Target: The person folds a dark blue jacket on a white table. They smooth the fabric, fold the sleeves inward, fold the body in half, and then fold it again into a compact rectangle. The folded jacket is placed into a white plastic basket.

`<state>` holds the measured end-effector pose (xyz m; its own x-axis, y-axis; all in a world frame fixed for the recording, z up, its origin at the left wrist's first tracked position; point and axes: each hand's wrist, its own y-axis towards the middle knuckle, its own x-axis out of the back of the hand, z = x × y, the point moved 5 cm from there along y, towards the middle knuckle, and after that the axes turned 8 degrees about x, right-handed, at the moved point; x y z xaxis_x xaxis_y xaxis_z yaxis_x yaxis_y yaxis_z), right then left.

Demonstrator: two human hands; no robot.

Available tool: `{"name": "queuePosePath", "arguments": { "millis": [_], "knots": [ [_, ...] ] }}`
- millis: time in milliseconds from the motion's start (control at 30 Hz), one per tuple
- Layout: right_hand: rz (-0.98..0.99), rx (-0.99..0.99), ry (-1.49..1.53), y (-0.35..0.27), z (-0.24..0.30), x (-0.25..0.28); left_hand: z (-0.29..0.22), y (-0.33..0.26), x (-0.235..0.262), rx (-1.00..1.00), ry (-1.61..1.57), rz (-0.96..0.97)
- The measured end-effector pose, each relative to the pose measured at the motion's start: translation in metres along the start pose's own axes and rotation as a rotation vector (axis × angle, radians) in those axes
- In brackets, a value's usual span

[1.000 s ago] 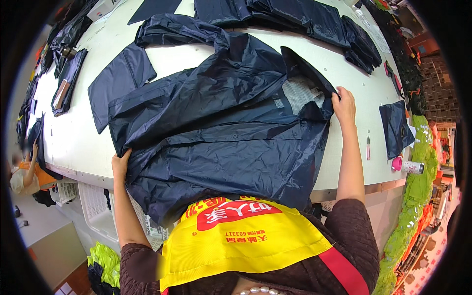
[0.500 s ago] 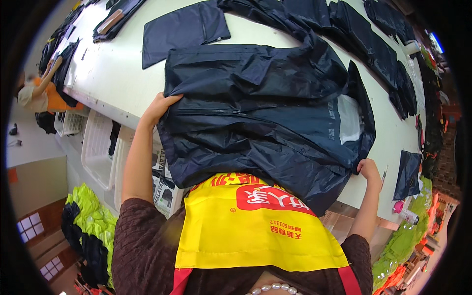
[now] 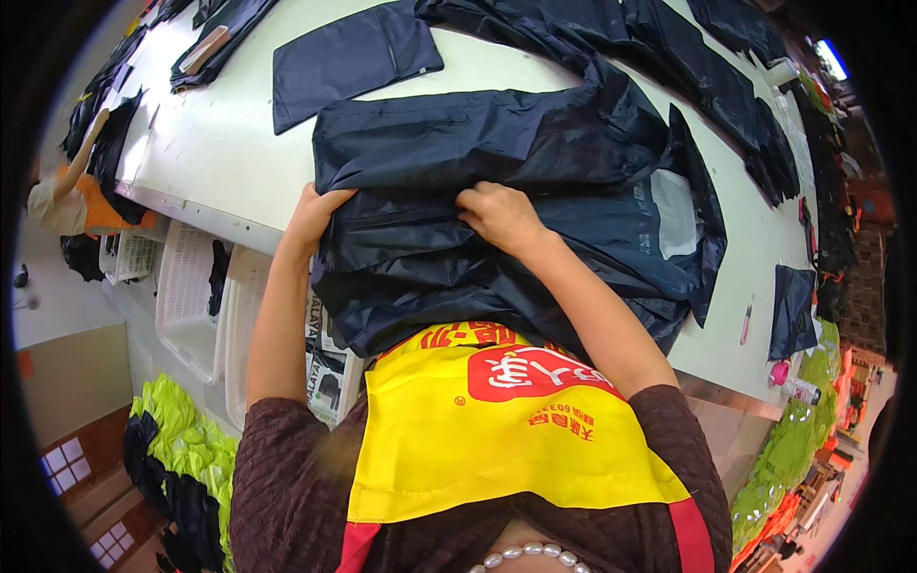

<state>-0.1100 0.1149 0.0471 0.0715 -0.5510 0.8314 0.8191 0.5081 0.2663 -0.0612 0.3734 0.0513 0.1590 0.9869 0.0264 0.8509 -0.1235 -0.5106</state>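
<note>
A dark navy jacket (image 3: 411,134) of thin shiny fabric lies spread and wrinkled over the table, its collar end to the right and its near edge against my yellow apron. My left hand (image 3: 313,216) grips the jacket's left edge, thumb on top of the cloth, near the end of the zip. Over the middle of the front, my right hand (image 3: 501,218) pinches at the zip line with fingers closed. Whether the zip pull itself is between them is hidden. A pale label patch (image 3: 676,215) shows inside the open neck.
A folded dark garment (image 3: 349,62) lies beyond the jacket, with more dark garments (image 3: 707,86) at far right. Small scissors or snips (image 3: 746,325) lie near a dark cloth piece (image 3: 793,310). White baskets (image 3: 191,296) stand below the table's left edge. Another person (image 3: 67,196) works at far left.
My right hand has let go of the jacket's collar end at the right and moved left to the zip at mid-front. My left hand keeps its grip on the left edge.
</note>
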Motion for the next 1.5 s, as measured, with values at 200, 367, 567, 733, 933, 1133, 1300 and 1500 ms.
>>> {"name": "queuePosePath", "arguments": {
  "millis": [200,367,567,733,933,1133,1300,1500],
  "knots": [
    [-0.096,-0.207,0.055,0.001,-0.006,0.006,0.004,0.003,0.006,-0.056,-0.016,-0.031],
    [0.107,-0.594,0.18,-0.025,-0.04,0.024,0.009,0.01,0.016,-0.058,0.23,-0.197],
    [-0.131,-1.067,-0.239,-0.211,-0.189,0.2,0.024,0.03,0.046,-0.069,0.464,-0.301],
    [-0.27,-1.166,-0.167,-0.277,-0.232,0.207,0.043,0.053,0.021,-0.066,0.914,-0.451],
    [-0.564,-1.075,0.359,-0.257,-0.18,0.233,0.053,0.061,0.037,-0.093,0.904,-0.459],
    [-0.213,-1.03,-0.018,-0.271,-0.19,0.233,0.049,0.067,0.033,-0.03,0.862,-0.405],
    [-0.061,-1.075,-0.382,-0.208,-0.147,0.25,0.036,0.067,0.051,0.316,0.59,0.102],
    [-0.535,-0.626,0.032,-0.089,-0.171,0.212,-0.033,0.149,0.044,0.168,0.572,-0.39]
  ]
}}
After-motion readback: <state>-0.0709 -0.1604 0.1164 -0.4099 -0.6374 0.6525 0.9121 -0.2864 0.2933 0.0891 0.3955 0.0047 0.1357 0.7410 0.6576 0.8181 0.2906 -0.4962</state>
